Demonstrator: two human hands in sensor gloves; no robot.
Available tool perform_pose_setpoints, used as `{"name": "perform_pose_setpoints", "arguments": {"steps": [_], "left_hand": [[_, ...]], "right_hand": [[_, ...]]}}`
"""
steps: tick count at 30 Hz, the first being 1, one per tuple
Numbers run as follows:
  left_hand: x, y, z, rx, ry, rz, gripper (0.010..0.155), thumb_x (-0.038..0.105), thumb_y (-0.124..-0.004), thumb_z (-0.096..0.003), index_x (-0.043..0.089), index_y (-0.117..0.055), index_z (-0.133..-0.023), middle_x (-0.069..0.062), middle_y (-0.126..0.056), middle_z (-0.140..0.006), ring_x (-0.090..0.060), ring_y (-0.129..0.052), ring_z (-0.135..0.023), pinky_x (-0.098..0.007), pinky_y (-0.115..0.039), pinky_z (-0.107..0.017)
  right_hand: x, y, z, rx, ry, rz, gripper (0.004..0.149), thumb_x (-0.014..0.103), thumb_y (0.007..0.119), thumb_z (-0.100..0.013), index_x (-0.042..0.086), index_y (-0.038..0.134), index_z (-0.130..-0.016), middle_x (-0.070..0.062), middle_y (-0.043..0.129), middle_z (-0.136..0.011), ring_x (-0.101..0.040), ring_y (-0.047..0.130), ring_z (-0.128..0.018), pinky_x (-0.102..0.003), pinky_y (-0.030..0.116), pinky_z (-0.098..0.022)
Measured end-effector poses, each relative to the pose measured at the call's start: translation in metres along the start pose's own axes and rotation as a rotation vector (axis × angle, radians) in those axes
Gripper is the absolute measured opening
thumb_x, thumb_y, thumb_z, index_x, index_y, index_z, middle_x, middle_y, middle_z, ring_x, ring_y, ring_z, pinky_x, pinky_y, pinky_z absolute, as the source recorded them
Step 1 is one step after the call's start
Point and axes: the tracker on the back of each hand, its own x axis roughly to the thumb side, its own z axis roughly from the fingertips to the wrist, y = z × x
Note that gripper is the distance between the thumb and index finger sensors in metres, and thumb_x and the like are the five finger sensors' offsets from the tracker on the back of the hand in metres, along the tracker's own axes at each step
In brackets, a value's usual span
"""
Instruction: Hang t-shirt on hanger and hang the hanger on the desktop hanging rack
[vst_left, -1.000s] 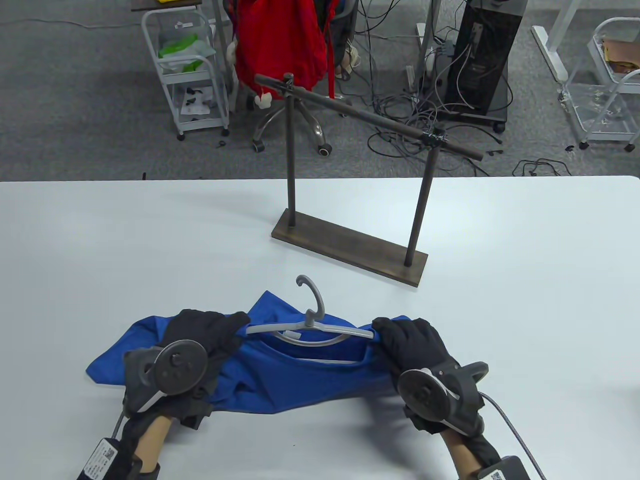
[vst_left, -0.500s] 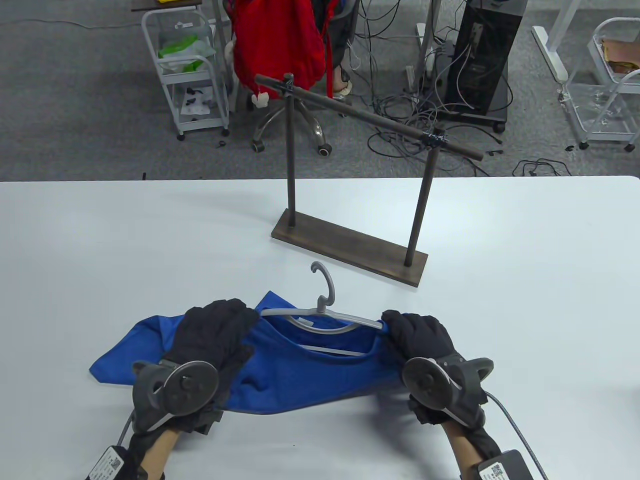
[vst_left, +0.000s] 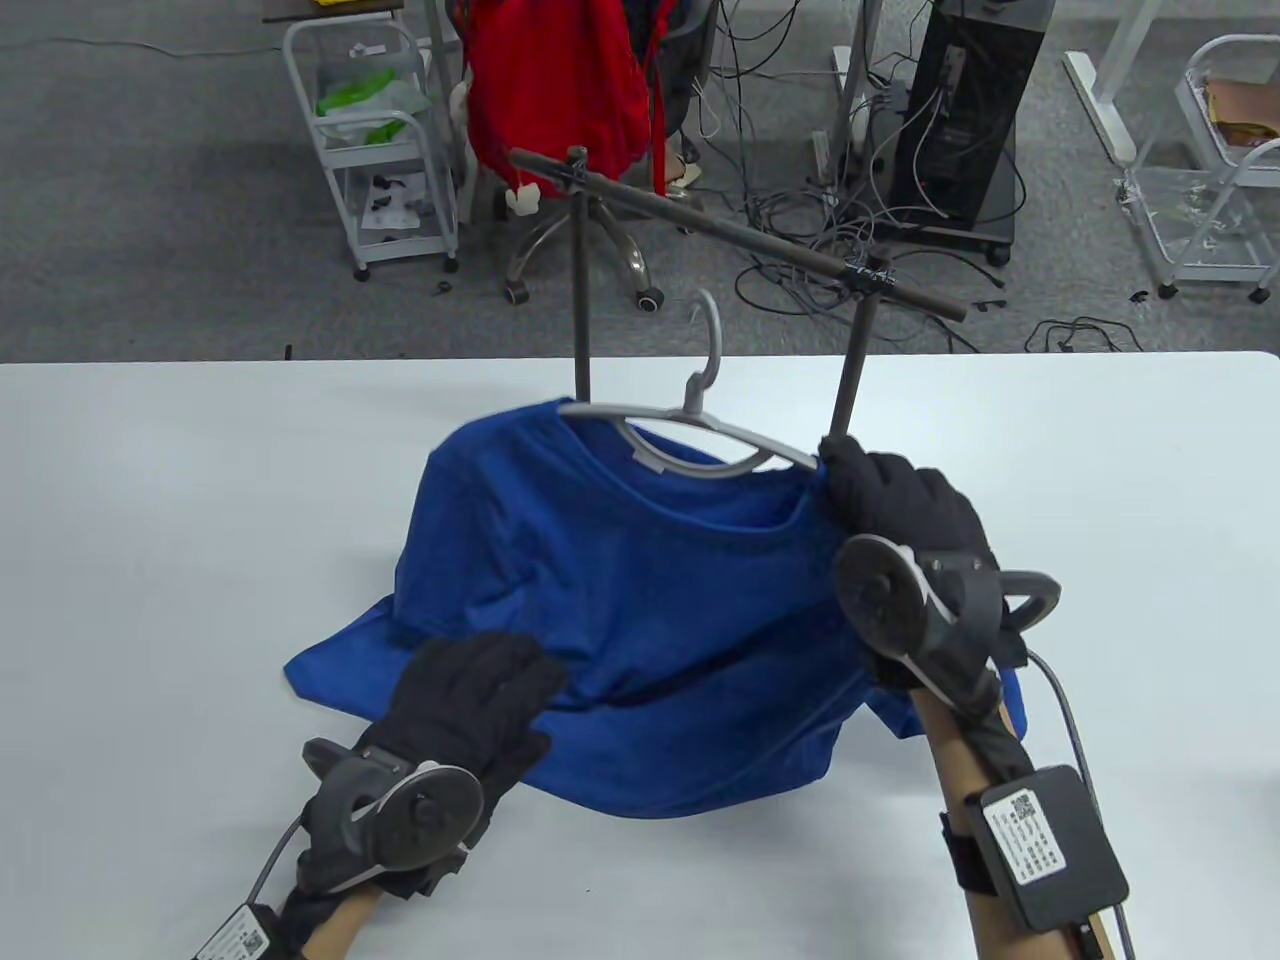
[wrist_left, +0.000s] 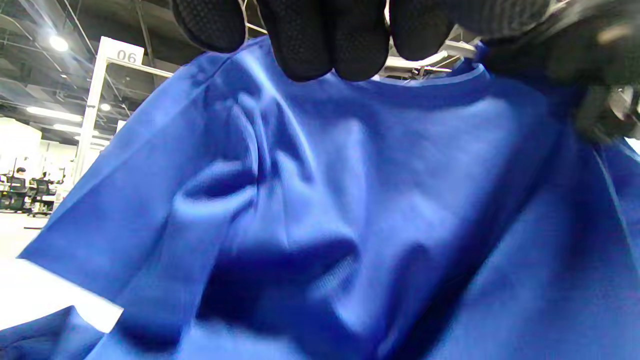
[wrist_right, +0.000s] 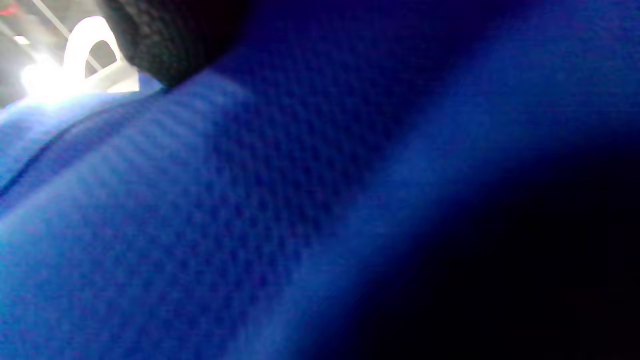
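A blue t-shirt (vst_left: 620, 580) hangs on a grey plastic hanger (vst_left: 690, 440), lifted off the white table (vst_left: 200, 500) with its hem still trailing on the surface. My right hand (vst_left: 850, 480) grips the hanger's right end through the shirt's shoulder. The hook (vst_left: 710, 330) points up, just in front of and below the dark rack's bar (vst_left: 740, 240). My left hand (vst_left: 520, 690) lies low on the shirt's left side with fingers (wrist_left: 310, 40) stretched over the fabric (wrist_left: 350, 200). The right wrist view is filled with blue cloth (wrist_right: 250, 225), with a bit of hanger (wrist_right: 85, 50) at the top left.
The rack's posts (vst_left: 580, 300) stand behind the raised shirt, which hides the base. Beyond the table's far edge are a chair with a red garment (vst_left: 560, 90), white carts (vst_left: 380, 140), a black tower (vst_left: 960, 120) and floor cables.
My right hand has lifted the hanger and shirt up and away toward the rack. My left hand has left the shirt's left shoulder and now rests lower on the fabric.
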Motion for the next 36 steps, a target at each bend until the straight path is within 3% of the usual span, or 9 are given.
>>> {"name": "perform_pose_setpoints", "arguments": {"steps": [3, 6, 11, 14, 18, 20, 22, 27, 36], "left_hand": [[0.000, -0.002, -0.001, -0.016, 0.002, -0.001, 0.063, 0.061, -0.065, -0.0426, 0.055, -0.056, -0.105, 0.017, -0.066, -0.118, -0.013, -0.071, -0.111, -0.054, -0.058, -0.086], [0.000, -0.005, -0.001, -0.035, 0.002, 0.006, 0.063, 0.061, -0.065, -0.0426, 0.055, -0.056, -0.105, 0.017, -0.066, -0.118, -0.013, -0.071, -0.111, -0.054, -0.058, -0.086], [0.001, -0.008, -0.002, -0.059, 0.001, -0.001, 0.063, 0.061, -0.065, -0.0426, 0.055, -0.056, -0.105, 0.017, -0.066, -0.118, -0.013, -0.071, -0.111, -0.054, -0.058, -0.086], [0.001, -0.008, -0.003, -0.066, 0.003, 0.003, 0.063, 0.061, -0.065, -0.0427, 0.055, -0.057, -0.105, 0.017, -0.067, -0.118, -0.013, -0.071, -0.111, -0.054, -0.058, -0.086], [0.001, -0.011, -0.004, -0.086, 0.009, 0.008, 0.063, 0.061, -0.065, -0.0427, 0.055, -0.056, -0.105, 0.017, -0.066, -0.118, -0.013, -0.071, -0.111, -0.054, -0.058, -0.086], [0.001, -0.013, -0.004, -0.100, 0.010, 0.007, 0.063, 0.061, -0.065, -0.0426, 0.055, -0.056, -0.105, 0.017, -0.066, -0.118, -0.013, -0.071, -0.111, -0.054, -0.058, -0.086], [0.001, -0.014, -0.004, -0.106, 0.011, 0.005, 0.063, 0.061, -0.065, -0.0426, 0.055, -0.056, -0.105, 0.017, -0.066, -0.118, -0.013, -0.071, -0.111, -0.054, -0.058, -0.086], [0.002, -0.019, -0.005, -0.134, 0.011, 0.010, 0.064, 0.061, -0.065, -0.0425, 0.055, -0.055, -0.105, 0.017, -0.066, -0.118, -0.013, -0.070, -0.111, -0.054, -0.058, -0.086], [0.003, -0.025, -0.005, -0.150, 0.015, 0.007, 0.067, 0.062, -0.064, -0.0425, 0.055, -0.050, -0.108, 0.017, -0.059, -0.122, -0.014, -0.064, -0.115, -0.054, -0.055, -0.088]], "right_hand": [[-0.002, -0.002, -0.026, 0.022, 0.087, 0.012, 0.046, 0.040, 0.074, -0.046, 0.035, 0.077, -0.091, 0.007, 0.093, -0.076, -0.017, 0.099, -0.056, -0.047, 0.086, -0.060], [-0.008, 0.010, -0.040, 0.085, 0.177, 0.029, 0.046, 0.040, 0.074, -0.047, 0.034, 0.077, -0.092, 0.006, 0.093, -0.076, -0.017, 0.099, -0.055, -0.048, 0.085, -0.060], [-0.019, 0.044, -0.030, 0.169, 0.163, 0.070, 0.046, 0.039, 0.074, -0.046, 0.033, 0.078, -0.091, 0.006, 0.093, -0.075, -0.018, 0.099, -0.054, -0.048, 0.085, -0.059], [-0.025, 0.052, -0.024, 0.120, 0.164, 0.055, 0.046, 0.039, 0.074, -0.046, 0.034, 0.076, -0.092, 0.006, 0.092, -0.076, -0.018, 0.098, -0.056, -0.048, 0.085, -0.061], [-0.031, 0.055, -0.023, 0.100, 0.136, 0.118, 0.049, 0.041, 0.074, -0.048, 0.033, 0.071, -0.096, 0.004, 0.084, -0.092, -0.021, 0.093, -0.078, -0.052, 0.077, -0.069], [-0.032, 0.051, -0.019, 0.096, 0.122, 0.111, 0.056, 0.043, 0.073, -0.048, 0.032, 0.062, -0.102, 0.000, 0.073, -0.105, -0.027, 0.081, -0.094, -0.057, 0.067, -0.075], [-0.031, 0.046, -0.013, 0.068, 0.088, 0.097, 0.058, 0.044, 0.072, -0.048, 0.032, 0.060, -0.104, -0.001, 0.066, -0.109, -0.029, 0.073, -0.100, -0.058, 0.062, -0.077], [-0.017, 0.030, 0.017, 0.007, -0.046, 0.110, 0.060, 0.046, 0.071, -0.049, 0.031, 0.057, -0.105, -0.002, 0.061, -0.112, -0.031, 0.068, -0.103, -0.059, 0.059, -0.077], [0.016, 0.027, 0.111, 0.115, -0.242, -0.091, 0.063, 0.050, 0.069, -0.048, 0.030, 0.055, -0.106, -0.003, 0.063, -0.112, -0.033, 0.070, -0.104, -0.060, 0.060, -0.077]]}}
